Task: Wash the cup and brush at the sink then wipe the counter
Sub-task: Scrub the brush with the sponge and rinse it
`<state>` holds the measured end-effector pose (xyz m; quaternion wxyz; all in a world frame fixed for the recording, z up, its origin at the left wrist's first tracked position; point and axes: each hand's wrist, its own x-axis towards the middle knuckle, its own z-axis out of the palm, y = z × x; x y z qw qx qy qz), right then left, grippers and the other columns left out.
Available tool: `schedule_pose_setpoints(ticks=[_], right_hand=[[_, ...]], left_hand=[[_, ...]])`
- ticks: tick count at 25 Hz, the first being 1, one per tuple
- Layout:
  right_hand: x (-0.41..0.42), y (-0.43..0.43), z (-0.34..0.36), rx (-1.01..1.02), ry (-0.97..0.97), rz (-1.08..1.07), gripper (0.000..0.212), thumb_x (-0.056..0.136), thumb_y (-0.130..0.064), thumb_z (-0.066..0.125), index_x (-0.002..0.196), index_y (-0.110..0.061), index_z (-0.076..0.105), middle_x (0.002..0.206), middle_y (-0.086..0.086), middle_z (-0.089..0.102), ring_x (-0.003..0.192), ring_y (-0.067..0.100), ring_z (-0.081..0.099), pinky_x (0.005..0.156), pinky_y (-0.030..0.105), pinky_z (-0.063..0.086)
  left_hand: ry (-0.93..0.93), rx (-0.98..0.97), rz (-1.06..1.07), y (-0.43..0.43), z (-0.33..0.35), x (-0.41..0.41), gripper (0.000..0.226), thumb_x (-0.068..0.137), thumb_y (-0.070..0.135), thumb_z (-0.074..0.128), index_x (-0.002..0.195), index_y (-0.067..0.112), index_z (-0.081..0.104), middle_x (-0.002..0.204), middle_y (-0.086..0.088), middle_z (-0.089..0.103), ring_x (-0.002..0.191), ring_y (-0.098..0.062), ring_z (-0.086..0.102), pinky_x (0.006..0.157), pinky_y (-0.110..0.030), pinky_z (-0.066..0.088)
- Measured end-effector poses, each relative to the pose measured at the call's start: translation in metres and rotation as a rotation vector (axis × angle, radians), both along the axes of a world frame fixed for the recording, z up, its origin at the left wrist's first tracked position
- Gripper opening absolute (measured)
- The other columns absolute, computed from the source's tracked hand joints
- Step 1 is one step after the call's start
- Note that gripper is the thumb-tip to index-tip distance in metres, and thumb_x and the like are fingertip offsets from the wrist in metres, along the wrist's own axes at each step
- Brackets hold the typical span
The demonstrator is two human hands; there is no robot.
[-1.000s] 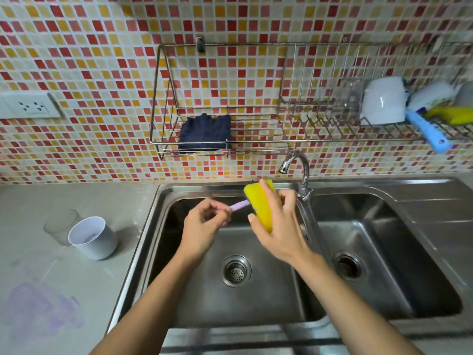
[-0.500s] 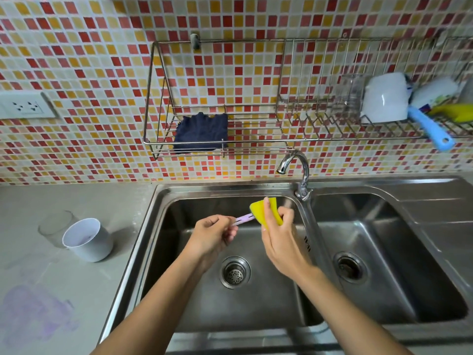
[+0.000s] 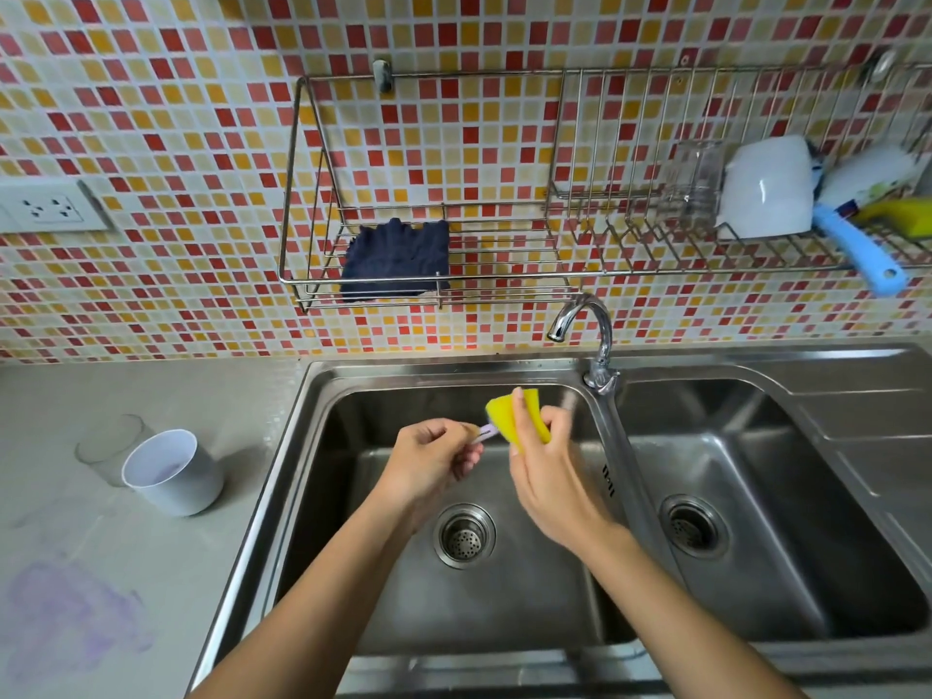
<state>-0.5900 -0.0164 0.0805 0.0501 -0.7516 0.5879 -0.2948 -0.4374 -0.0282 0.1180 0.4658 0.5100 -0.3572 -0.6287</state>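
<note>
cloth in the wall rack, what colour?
Dark navy blue cloth, clearest in the head view.

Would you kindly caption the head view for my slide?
Over the sink, the left hand holds a purple brush; the right hand wraps a yellow sponge round it.

Glossy steel sink (image 3: 787, 375), cloth rag (image 3: 396, 259)

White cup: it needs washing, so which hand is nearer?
Left. The left hand is right of the cup, over the sink; the right hand is farther right.
</note>
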Motion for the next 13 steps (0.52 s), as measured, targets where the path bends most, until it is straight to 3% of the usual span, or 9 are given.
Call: schedule_pose_setpoints(ticks=[3,6,8,13], right_hand=[[0.001,-0.001,0.000,0.002,-0.040,-0.042,0.062,0.090,-0.030,0.030,0.147,-0.014,0.013,0.110,0.015,0.037,0.071,0.029,0.057,0.063,0.034,0.049],[0.003,0.002,0.001,0.005,-0.059,-0.031,0.061,0.090,-0.026,0.034,0.147,-0.010,0.017,0.113,0.017,0.038,0.068,0.025,0.055,0.064,0.028,0.043],[0.005,0.003,0.002,0.000,-0.090,-0.064,0.061,0.090,-0.020,0.039,0.146,-0.006,0.019,0.111,0.019,0.040,0.067,0.022,0.051,0.066,0.026,0.041],[0.002,0.005,-0.004,-0.001,-0.091,-0.063,0.063,0.088,-0.019,0.043,0.145,-0.004,0.020,0.112,0.019,0.041,0.069,0.018,0.051,0.066,0.024,0.043]], left_hand=[[-0.166,-0.165,-0.046,0.001,-0.007,0.002,0.017,0.087,0.001,0.060,0.073,0.005,0.069,0.062,-0.005,0.064,0.057,-0.010,0.056,0.061,-0.021,0.048],[-0.538,-0.473,-0.067,0.003,-0.013,0.004,0.005,0.083,0.015,0.070,0.083,0.014,0.075,0.074,0.007,0.071,0.066,-0.002,0.063,0.069,-0.018,0.051],[-0.755,-0.689,-0.041,0.006,-0.018,0.004,0.012,0.083,0.016,0.071,0.092,0.010,0.076,0.081,0.007,0.074,0.075,-0.003,0.066,0.070,-0.017,0.053],[-0.931,-0.975,-0.018,0.006,-0.030,0.006,0.030,0.083,0.030,0.056,0.090,0.008,0.074,0.080,-0.002,0.074,0.074,-0.009,0.063,0.065,-0.024,0.051]])
